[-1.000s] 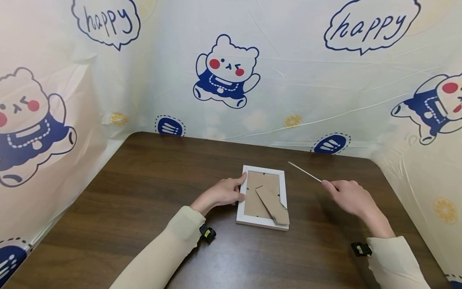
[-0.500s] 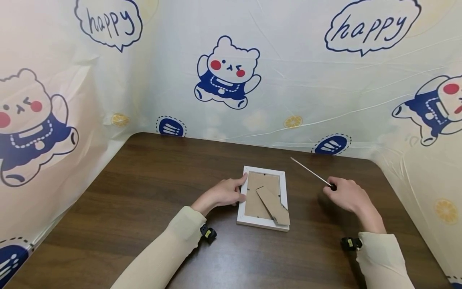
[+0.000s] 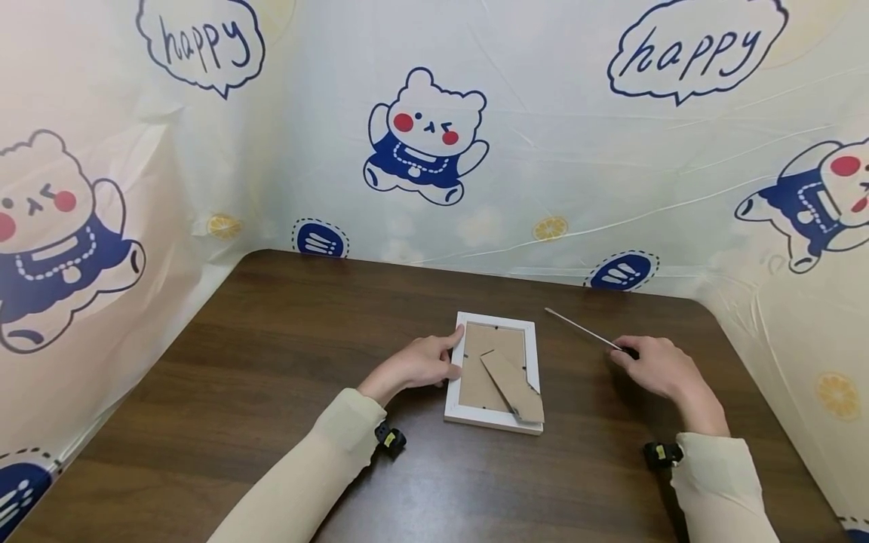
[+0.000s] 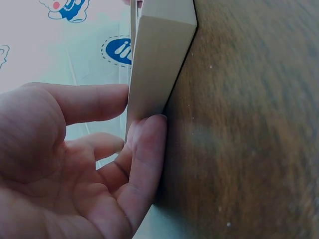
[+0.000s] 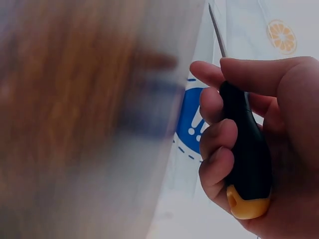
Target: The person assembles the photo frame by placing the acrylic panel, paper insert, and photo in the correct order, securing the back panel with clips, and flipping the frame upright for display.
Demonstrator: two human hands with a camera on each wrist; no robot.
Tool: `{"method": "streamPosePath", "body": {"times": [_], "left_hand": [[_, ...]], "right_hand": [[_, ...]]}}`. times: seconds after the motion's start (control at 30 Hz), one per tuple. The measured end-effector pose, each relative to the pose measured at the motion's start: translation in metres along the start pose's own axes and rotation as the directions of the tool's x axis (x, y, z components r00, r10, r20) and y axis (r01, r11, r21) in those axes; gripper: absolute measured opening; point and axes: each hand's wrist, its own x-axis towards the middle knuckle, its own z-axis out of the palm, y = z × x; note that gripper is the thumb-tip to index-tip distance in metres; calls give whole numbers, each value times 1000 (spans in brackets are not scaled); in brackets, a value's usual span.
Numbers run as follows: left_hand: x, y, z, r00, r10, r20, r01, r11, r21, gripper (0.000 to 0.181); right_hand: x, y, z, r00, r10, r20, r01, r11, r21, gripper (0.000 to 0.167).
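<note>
A white picture frame (image 3: 482, 381) lies face down on the dark wooden table (image 3: 305, 332). Its brown backing board is uppermost, held by small dark tabs, and a stand leg (image 3: 512, 385) lies slantwise across it. At the frame's left side my left hand (image 3: 417, 362) holds the edge, and the left wrist view shows fingers against the pale side wall (image 4: 159, 64). To the right, my right hand (image 3: 658, 367) grips a screwdriver (image 5: 249, 149) by its black and yellow handle. The thin metal shaft (image 3: 580, 327) points up and left, its tip apart from the frame.
A printed curtain (image 3: 516, 188) with cartoon bears stands behind the table and along both sides. Small black wrist cameras (image 3: 390, 439) sit at both sleeves. Bare tabletop surrounds the picture frame.
My right hand, still gripping the screwdriver, has shifted slightly; the tip rose a little, then dropped back. The left hand and picture frame stay put.
</note>
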Motion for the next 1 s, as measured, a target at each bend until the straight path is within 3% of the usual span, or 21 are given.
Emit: {"method": "streamPosePath", "body": {"times": [0.47, 0.7, 1.0], "left_hand": [[-1, -1, 0, 1000, 0, 9, 0, 1000, -4, 81], [0, -1, 1, 1000, -4, 6, 4, 1000, -5, 82], [0, 0, 0, 1000, -11, 6, 11, 1000, 0, 82]], "right_hand": [[0, 11, -2, 1000, 11, -8, -11, 1000, 22, 28], [1, 14, -2, 997, -64, -45, 67, 996, 61, 23], [2, 15, -2, 994, -94, -62, 97, 995, 40, 24]]}}
